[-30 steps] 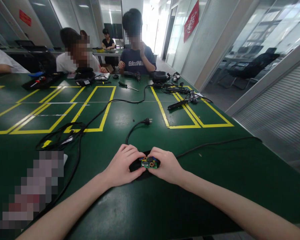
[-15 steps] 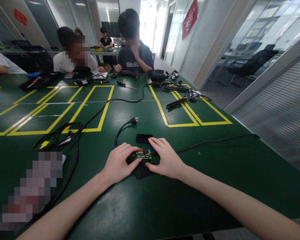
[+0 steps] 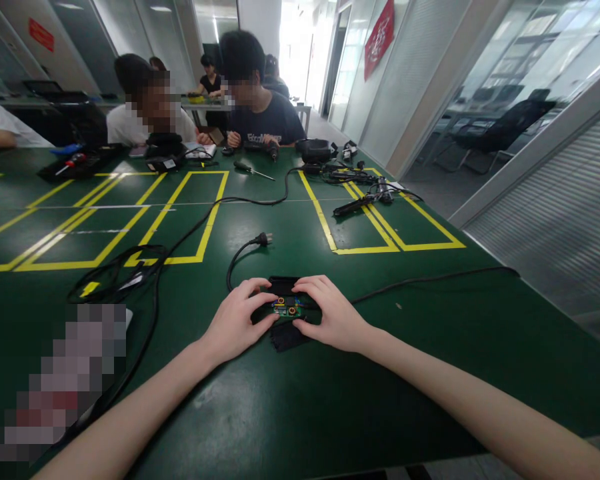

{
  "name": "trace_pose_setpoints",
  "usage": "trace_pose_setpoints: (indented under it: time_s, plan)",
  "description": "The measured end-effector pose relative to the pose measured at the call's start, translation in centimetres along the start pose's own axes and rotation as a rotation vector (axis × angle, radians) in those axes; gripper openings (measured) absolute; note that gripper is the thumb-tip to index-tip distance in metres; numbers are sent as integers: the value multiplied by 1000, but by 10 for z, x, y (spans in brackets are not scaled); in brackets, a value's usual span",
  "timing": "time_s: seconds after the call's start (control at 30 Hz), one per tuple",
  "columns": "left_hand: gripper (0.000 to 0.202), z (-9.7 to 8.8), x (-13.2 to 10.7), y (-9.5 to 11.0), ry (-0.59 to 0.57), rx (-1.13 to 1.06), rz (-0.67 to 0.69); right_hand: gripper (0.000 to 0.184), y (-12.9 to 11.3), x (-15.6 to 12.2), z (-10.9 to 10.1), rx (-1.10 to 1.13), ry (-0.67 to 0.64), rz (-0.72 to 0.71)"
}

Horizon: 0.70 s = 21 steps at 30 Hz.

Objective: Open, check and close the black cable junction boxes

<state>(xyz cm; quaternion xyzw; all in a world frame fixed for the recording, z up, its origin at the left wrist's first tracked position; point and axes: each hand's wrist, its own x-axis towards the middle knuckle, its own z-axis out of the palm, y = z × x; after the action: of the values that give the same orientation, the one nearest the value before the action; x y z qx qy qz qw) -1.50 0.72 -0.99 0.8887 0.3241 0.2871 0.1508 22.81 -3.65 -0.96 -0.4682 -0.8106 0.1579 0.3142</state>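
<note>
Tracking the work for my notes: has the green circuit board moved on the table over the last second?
Yes. The green circuit board has gone forward, toward the yellow tape, and slightly left.

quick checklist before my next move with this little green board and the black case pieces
1. Grip on the circuit board: ok, left hand and right hand pinch it from either side.
2. Plug out of any socket: ok, it lies loose on the table.
3. Rear case piece within reach: ok, it sits just behind the board.
4. Front case piece: ok, flat on the table by the thumbs.
5. Board seated in a case piece: cannot tell, fingers hide its edges.
6. Cord untangled: ok, one open curve from the plug toward the left hand.
</note>
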Motion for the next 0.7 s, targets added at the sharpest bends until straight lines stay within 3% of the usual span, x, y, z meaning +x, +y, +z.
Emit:
trace_pose_setpoints:
  time_s: [0.2,0.47,0.57,0.7]
  plan:
    - [18,-8,5,-8,-100,-76,94,46,-1,-1,2,-80,-4,14]
    - [15,-2,4,-15,-37,-27,26,48,-4,-1,-1,-31,27,13]
    - [13,0,5,-15,-26,0,13,40,-1,-2,-9,12,74,30]
    - [11,-1,6,-15,-14,15,24,31,4,-4,-21,21,-41,3]
